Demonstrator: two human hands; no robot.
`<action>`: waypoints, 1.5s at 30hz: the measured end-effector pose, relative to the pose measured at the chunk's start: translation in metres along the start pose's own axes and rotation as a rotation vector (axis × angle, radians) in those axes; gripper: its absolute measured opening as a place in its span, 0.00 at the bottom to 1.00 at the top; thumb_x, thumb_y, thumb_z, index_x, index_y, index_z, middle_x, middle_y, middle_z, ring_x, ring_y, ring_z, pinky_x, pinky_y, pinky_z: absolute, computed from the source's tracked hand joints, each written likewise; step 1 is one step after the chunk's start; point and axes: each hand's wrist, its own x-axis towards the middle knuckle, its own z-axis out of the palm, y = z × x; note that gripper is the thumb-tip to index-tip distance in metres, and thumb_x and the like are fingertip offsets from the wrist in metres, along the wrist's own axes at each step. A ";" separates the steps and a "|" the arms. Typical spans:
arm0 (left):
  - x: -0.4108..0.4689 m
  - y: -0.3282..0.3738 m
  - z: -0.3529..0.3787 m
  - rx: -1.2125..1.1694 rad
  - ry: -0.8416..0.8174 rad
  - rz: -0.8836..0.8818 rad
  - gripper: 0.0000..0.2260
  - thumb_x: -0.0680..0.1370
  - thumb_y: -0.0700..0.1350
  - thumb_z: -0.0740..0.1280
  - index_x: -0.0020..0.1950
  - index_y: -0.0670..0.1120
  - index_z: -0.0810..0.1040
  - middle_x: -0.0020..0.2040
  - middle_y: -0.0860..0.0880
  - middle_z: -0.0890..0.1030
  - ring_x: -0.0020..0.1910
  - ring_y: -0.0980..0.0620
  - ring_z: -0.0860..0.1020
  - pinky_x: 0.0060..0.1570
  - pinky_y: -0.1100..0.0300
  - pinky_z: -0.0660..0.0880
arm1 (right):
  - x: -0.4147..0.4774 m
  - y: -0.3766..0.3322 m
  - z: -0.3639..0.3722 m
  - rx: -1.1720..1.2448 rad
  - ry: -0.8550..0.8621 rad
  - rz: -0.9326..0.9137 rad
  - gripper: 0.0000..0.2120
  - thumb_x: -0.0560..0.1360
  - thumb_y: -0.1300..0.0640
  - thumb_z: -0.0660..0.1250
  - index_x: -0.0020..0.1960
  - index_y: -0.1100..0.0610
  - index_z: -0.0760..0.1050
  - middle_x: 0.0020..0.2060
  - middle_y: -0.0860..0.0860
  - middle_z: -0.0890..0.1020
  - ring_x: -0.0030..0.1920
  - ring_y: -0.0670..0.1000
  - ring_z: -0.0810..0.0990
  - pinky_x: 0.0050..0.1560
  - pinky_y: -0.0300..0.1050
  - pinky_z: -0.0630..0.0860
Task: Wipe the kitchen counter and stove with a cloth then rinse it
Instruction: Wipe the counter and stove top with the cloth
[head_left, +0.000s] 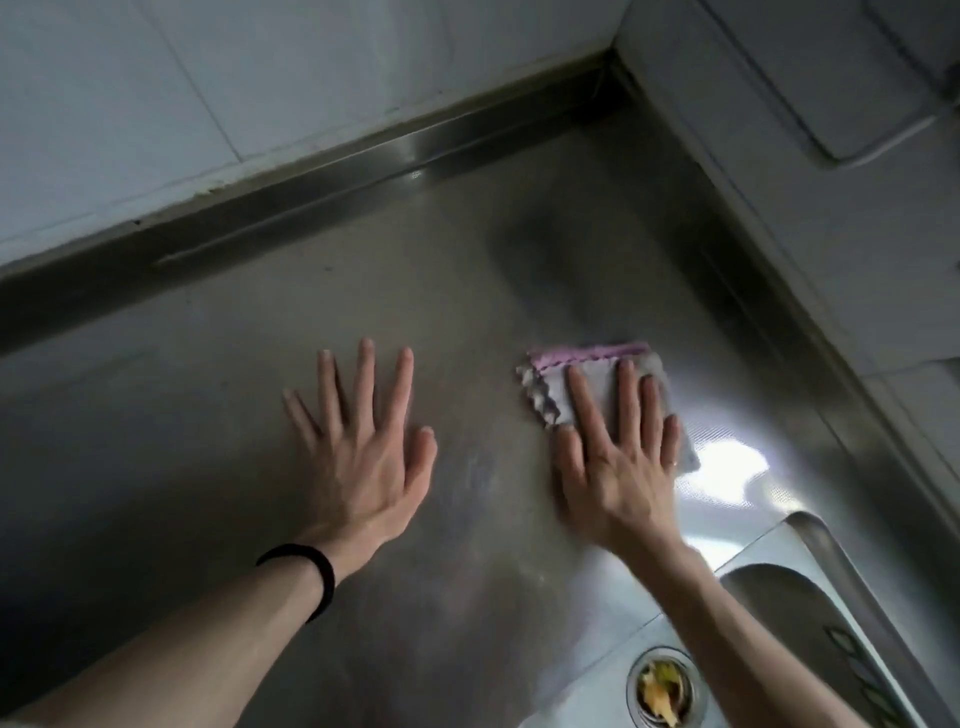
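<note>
A folded grey cloth (597, 376) with a pink scalloped edge lies flat on the stainless steel counter (322, 312). My right hand (618, 462) presses down on it with straight, spread fingers, covering its near part. My left hand (363, 457) rests flat on the bare counter a little to the left of the cloth, fingers spread; a black band circles that wrist. No stove is in view.
A steel upstand (311, 176) runs along the tiled wall at the back and turns the corner at the right. The sink (779, 597) sits at the lower right, its drain strainer (662, 691) holding yellow food scraps.
</note>
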 end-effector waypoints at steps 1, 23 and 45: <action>-0.001 -0.002 0.003 0.007 0.025 0.009 0.34 0.80 0.59 0.53 0.86 0.53 0.53 0.86 0.42 0.53 0.84 0.30 0.49 0.76 0.23 0.47 | 0.026 0.014 -0.009 -0.005 0.014 0.012 0.29 0.82 0.34 0.40 0.82 0.32 0.40 0.85 0.52 0.40 0.84 0.57 0.37 0.81 0.61 0.36; 0.002 -0.002 0.006 0.047 0.086 0.000 0.35 0.78 0.59 0.55 0.85 0.51 0.58 0.84 0.39 0.58 0.82 0.29 0.54 0.74 0.22 0.51 | 0.051 -0.020 0.002 -0.168 -0.030 -0.590 0.27 0.85 0.38 0.45 0.83 0.35 0.45 0.85 0.51 0.46 0.85 0.57 0.43 0.82 0.63 0.44; 0.005 -0.003 0.012 0.002 0.168 0.003 0.34 0.73 0.59 0.61 0.76 0.46 0.75 0.81 0.38 0.67 0.79 0.28 0.62 0.73 0.21 0.54 | 0.100 -0.087 0.000 -0.168 -0.076 -0.648 0.27 0.85 0.38 0.44 0.83 0.35 0.43 0.85 0.50 0.40 0.84 0.56 0.36 0.81 0.61 0.35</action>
